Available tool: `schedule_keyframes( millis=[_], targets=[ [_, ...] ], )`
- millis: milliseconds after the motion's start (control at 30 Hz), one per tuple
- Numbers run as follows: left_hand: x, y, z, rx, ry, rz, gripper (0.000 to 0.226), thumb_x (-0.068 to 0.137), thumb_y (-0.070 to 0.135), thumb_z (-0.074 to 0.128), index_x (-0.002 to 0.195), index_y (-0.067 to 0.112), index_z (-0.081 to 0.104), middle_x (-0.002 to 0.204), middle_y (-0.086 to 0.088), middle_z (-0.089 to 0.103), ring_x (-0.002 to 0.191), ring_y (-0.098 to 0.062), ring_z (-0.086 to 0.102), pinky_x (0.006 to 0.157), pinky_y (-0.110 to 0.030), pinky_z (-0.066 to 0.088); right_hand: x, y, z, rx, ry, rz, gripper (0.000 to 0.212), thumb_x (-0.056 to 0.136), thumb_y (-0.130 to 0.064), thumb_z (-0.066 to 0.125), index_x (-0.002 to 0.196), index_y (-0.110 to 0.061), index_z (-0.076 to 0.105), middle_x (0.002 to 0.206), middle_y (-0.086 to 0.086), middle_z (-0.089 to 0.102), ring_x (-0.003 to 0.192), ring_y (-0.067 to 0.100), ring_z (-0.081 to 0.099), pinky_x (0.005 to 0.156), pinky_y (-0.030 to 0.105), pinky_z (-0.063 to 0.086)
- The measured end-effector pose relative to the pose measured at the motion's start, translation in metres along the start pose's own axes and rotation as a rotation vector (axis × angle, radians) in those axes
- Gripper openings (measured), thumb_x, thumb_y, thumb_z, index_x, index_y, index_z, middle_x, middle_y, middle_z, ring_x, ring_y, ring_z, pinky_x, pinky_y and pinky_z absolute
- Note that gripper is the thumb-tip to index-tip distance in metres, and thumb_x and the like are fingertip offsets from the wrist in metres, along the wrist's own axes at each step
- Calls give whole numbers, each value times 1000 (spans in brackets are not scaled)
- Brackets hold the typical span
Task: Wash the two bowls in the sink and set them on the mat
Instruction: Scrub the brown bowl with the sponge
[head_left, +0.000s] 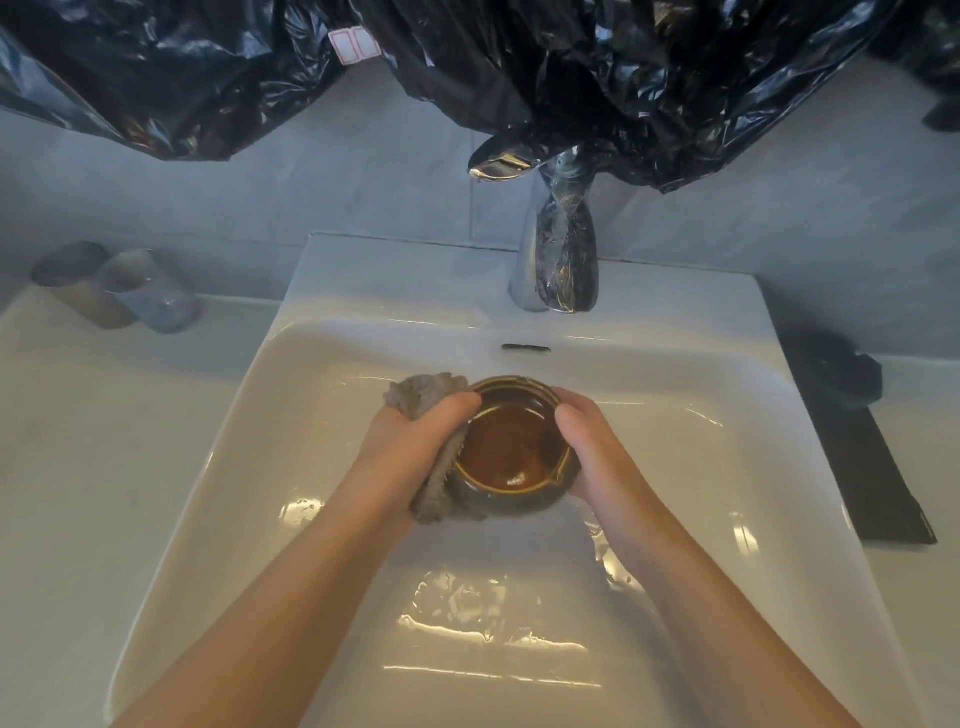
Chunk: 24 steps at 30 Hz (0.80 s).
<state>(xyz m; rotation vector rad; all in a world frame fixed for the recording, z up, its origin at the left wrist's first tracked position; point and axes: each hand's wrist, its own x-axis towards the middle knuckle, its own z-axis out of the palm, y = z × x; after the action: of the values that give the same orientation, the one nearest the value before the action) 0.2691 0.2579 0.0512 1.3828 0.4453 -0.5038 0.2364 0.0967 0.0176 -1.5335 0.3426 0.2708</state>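
A brown glazed bowl (511, 449) with a dark outer wall is held above the middle of the white sink (332, 519). My left hand (415, 441) grips a grey cloth (434, 499) and holds it against the bowl's left side. My right hand (592, 441) grips the bowl's right side, thumb over the rim. A black mat (872, 483) lies on the counter to the right of the sink, with a dark object (836, 371) on its far end that could be another bowl.
A chrome tap (556, 249) stands behind the basin, no water running. Two tumblers (130, 296) lie at the back left of the counter. Black plastic sheeting (571, 62) hangs over the wall above. Water pools in the basin's near part.
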Motion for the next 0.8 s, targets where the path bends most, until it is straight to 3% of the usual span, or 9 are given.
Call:
schedule_keyframes(
  millis=[67, 167, 233, 300, 367, 467, 567, 667, 800],
  targets=[
    [0, -5, 5, -112, 120, 34, 24, 81, 24, 73, 98, 8, 69, 91, -18, 73, 75, -32, 72, 52, -42, 58, -3, -2, 1, 23, 28, -2, 25, 94, -39, 58, 119, -38, 53, 109, -4, 72, 102, 15, 70, 90, 35, 58],
    [-2, -12, 12, -184, 228, 95, 17, 80, 25, 73, 91, 13, 70, 89, -15, 75, 79, -30, 73, 67, -42, 60, -8, 0, -2, 54, 9, -67, 38, 94, -28, 62, 129, -42, 52, 101, -7, 77, 100, 13, 73, 88, 30, 58],
    [-4, -13, 14, -192, 221, 114, 11, 82, 24, 72, 88, 14, 69, 87, -14, 75, 77, -26, 73, 64, -37, 60, -7, 0, -4, 81, 8, -70, 42, 93, -25, 64, 131, -41, 54, 100, -9, 77, 99, 12, 73, 82, 24, 59],
    [-4, -9, 9, -128, 145, 107, 11, 84, 24, 70, 88, 15, 68, 84, -12, 75, 70, -23, 73, 52, -31, 57, -7, -1, -9, 78, -28, -69, 46, 91, -26, 66, 133, -40, 53, 102, -7, 78, 100, 11, 73, 80, 19, 58],
    [-5, 1, 1, -38, 32, 76, 12, 85, 24, 68, 88, 13, 66, 79, -11, 74, 63, -22, 72, 45, -28, 54, -6, -4, -15, 71, -75, -61, 54, 84, -33, 74, 133, -40, 54, 109, -5, 77, 105, 15, 71, 93, 28, 55],
    [0, 18, -13, 231, -156, 67, 15, 86, 22, 66, 92, 8, 65, 82, -14, 73, 65, -23, 71, 54, -30, 58, -4, -6, -24, 19, -178, -20, 51, 78, -34, 71, 128, -40, 59, 112, 0, 76, 109, 20, 70, 101, 38, 48],
    [5, 30, -19, 425, -301, 6, 12, 86, 17, 66, 89, 5, 67, 75, -13, 73, 63, -21, 70, 57, -25, 57, -6, -4, -25, -30, -271, 9, 54, 78, -38, 74, 129, -43, 57, 112, -5, 75, 108, 15, 70, 92, 28, 51],
    [7, 28, -17, 314, -187, 16, 10, 85, 17, 67, 86, 7, 66, 73, -14, 71, 59, -22, 69, 53, -27, 57, -4, -4, -19, 82, -194, 47, 68, 74, -46, 78, 136, -47, 49, 124, -4, 70, 114, 18, 67, 101, 36, 51],
    [0, 9, -1, -54, 51, 37, 11, 84, 17, 69, 88, 8, 67, 75, -15, 73, 57, -23, 70, 44, -29, 53, -6, -3, -13, 168, -180, 24, 67, 82, -28, 76, 142, -33, 45, 120, 5, 73, 110, 27, 70, 109, 49, 44]
  ],
)
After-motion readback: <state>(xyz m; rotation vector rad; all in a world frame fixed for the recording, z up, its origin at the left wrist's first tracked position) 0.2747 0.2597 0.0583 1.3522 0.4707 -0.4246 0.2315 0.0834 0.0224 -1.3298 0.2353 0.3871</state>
